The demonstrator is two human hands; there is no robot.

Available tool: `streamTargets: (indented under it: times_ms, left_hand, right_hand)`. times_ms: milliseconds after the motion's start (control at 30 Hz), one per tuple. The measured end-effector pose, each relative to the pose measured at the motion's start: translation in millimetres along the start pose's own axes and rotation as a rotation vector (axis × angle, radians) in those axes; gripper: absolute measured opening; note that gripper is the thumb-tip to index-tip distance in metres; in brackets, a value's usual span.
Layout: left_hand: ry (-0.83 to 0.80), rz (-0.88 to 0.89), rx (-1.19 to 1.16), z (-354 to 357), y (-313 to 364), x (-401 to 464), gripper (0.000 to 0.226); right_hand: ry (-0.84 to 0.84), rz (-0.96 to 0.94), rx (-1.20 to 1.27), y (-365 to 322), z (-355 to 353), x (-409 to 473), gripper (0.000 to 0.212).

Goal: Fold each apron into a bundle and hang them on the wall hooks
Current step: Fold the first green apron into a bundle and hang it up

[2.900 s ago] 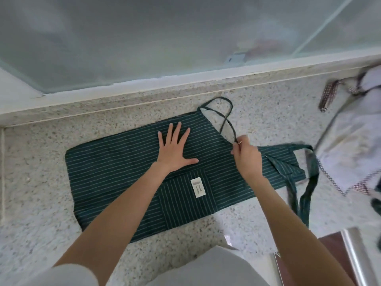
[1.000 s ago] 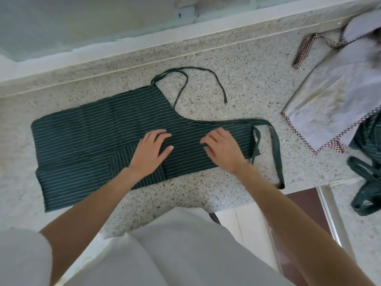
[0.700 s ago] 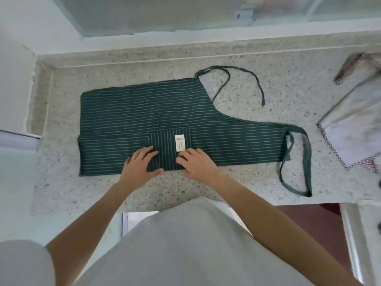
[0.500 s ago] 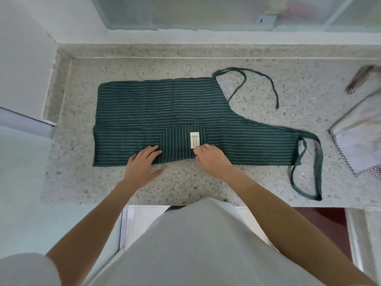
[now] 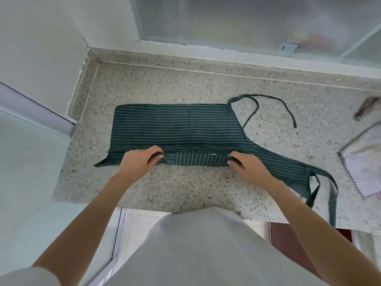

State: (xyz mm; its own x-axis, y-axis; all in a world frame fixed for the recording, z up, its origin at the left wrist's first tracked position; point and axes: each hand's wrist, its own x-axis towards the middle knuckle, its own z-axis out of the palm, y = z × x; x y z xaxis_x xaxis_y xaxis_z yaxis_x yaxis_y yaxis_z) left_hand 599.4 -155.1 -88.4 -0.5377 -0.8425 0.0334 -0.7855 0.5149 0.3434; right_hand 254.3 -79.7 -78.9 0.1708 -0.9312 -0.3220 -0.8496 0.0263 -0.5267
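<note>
Green striped apron laid flat across granite countertop, nearer left end, near hem lifted off stone. Left hand curled and pinched on near hem at left. Right hand likewise clamped on same hem at right. Waist ties trailed toward back edge; neck loop hung over front edge. Cloth judged light, limp, non-slippery: best gripped along hem, both hands spread, ties tucked before bundling.

Apron: dark green with thin white stripes; straps plain dark green. Counter: beige stone speckled with dark flecks. Cloth at right edge: pale grey-white with red-and-white checked trim. Shirt: light grey.
</note>
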Motion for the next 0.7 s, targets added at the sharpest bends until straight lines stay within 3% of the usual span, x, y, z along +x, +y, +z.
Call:
streamTargets:
  times_ms: [133,267,533,700]
  left_hand:
    - [0.105,-0.045,0.095,-26.6,-15.4,46.7,0.018]
    - [-0.011,-0.169,0.171,-33.1,-34.4,100.9,0.026]
    - [-0.198,-0.258,0.222,-0.9,-78.7,157.4,0.027]
    - [-0.155,-0.260,0.230,14.9,-90.7,164.6,0.030]
  right_hand:
    - [0.155,-0.006,-0.028,-4.3,-46.2,45.4,0.022]
    - [0.255,0.056,-0.034,-0.5,-67.9,103.4,0.026]
    - [0.049,0.191,-0.214,19.8,-62.8,187.2,0.031]
    - [0.076,0.269,-0.315,18.8,-55.2,204.5,0.032]
